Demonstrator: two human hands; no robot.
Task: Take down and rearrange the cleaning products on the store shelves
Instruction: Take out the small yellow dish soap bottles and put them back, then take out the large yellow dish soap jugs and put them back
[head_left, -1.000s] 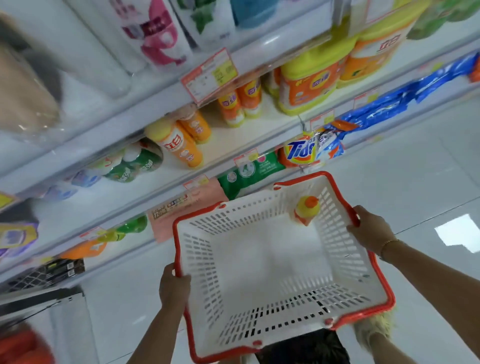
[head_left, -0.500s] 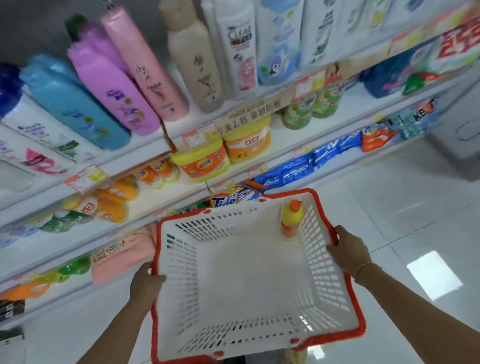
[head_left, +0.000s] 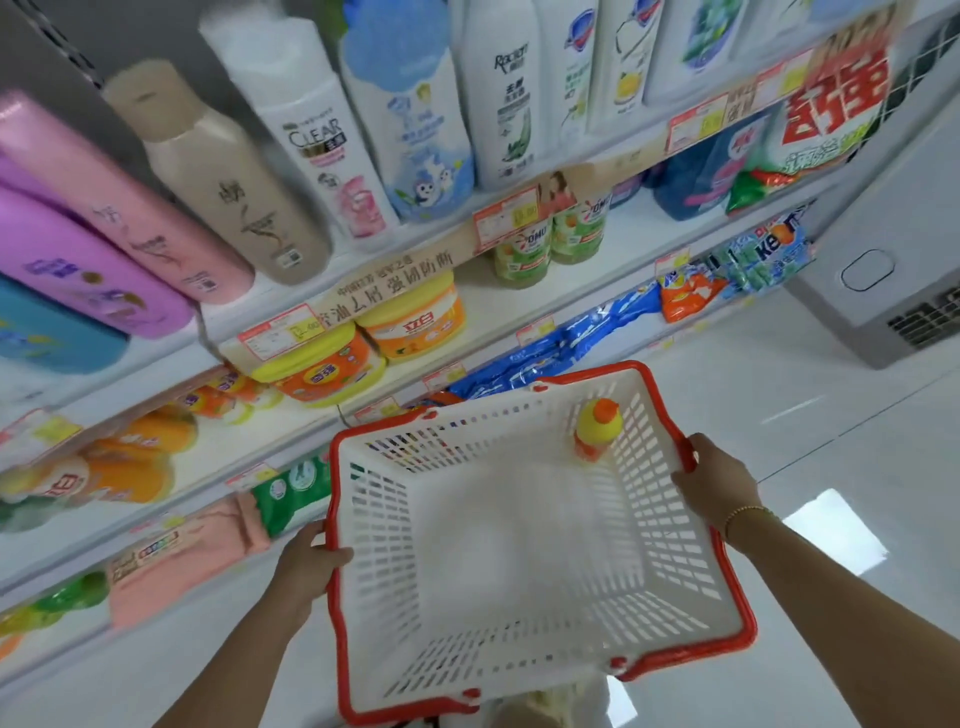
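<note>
Both hands are busy with the basket (head_left: 384, 545). The left hand (head_left: 311, 564) curls round its red rim on the left side and the right hand (head_left: 714, 488) grips the rim on the right, so neither is free to reach. One small bottle (head_left: 597, 428) stands upright in the basket's far right corner, its long axis vertical, with a yellow body and an orange cap. It is just beside the right hand and well apart from the left. The other cleaning products lie ahead and to the left of the hands, on the shelves (head_left: 483, 306). Nearest are two squat tubs (head_left: 322, 371) with yellow lids and orange labels, side by side on the middle shelf beyond the basket's far left corner; the left hand is on their side. Blurred orange bottles (head_left: 130, 467) lie further left on that shelf, blue bags (head_left: 545, 353) fill the shelf below, just behind the basket's far rim, and tall bottles (head_left: 234, 176) line the top shelf. To take anything down, I judge that one hand must first let go of the rim.
</note>
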